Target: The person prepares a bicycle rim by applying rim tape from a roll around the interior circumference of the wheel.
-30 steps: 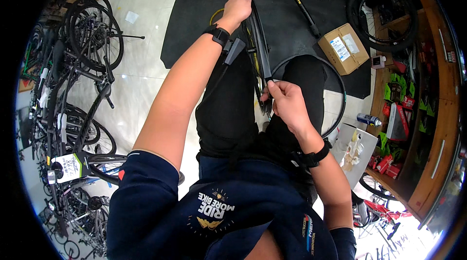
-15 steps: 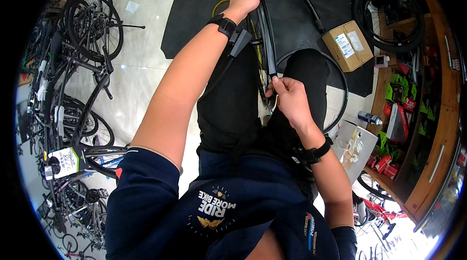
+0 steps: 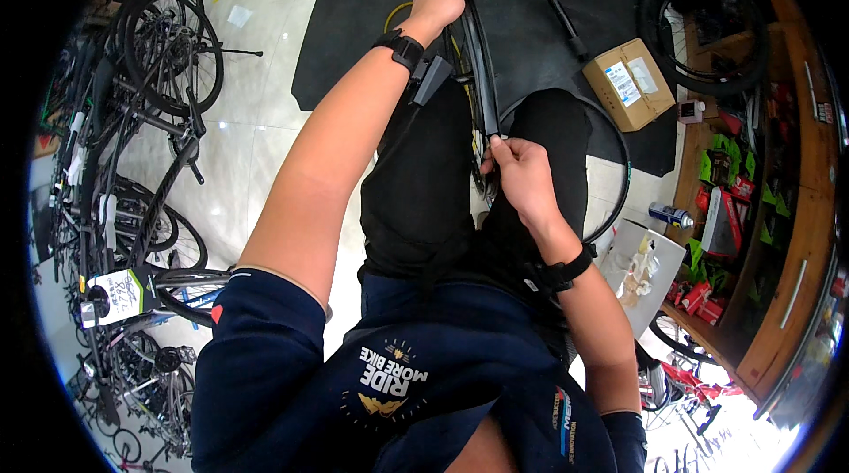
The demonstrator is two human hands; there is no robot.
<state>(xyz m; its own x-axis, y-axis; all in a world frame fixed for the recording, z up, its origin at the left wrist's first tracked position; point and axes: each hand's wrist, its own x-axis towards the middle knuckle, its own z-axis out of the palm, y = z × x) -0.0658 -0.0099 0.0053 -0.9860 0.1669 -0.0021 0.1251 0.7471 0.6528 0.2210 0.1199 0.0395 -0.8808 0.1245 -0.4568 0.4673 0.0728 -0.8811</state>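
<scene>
A bicycle wheel [image 3: 478, 88] stands nearly edge-on between my knees. Along its right side runs a long, smooth black rubber strip [image 3: 483, 75]; tyre or inner tube, I cannot tell. My left hand [image 3: 438, 4] is closed in a fist at the wheel's far end, its fingertips hidden. At the near end my right hand [image 3: 522, 171] pinches the rubber strip between thumb and fingers. A dark grey wedge-shaped piece [image 3: 432, 81] sits beneath my left wrist, left of the wheel. A thin black hoop [image 3: 627, 168] curves around my right knee.
A black mat [image 3: 354, 40] covers the floor ahead. On its right lie a cardboard box [image 3: 628, 84] and a black tube [image 3: 564, 22]. A spray can [image 3: 671, 215] stands near a wooden shelf [image 3: 778, 296]. Several bicycles [image 3: 172, 53] line the left side.
Both hands and the wheel have shifted very slightly to the left. The grip of each hand looks the same.
</scene>
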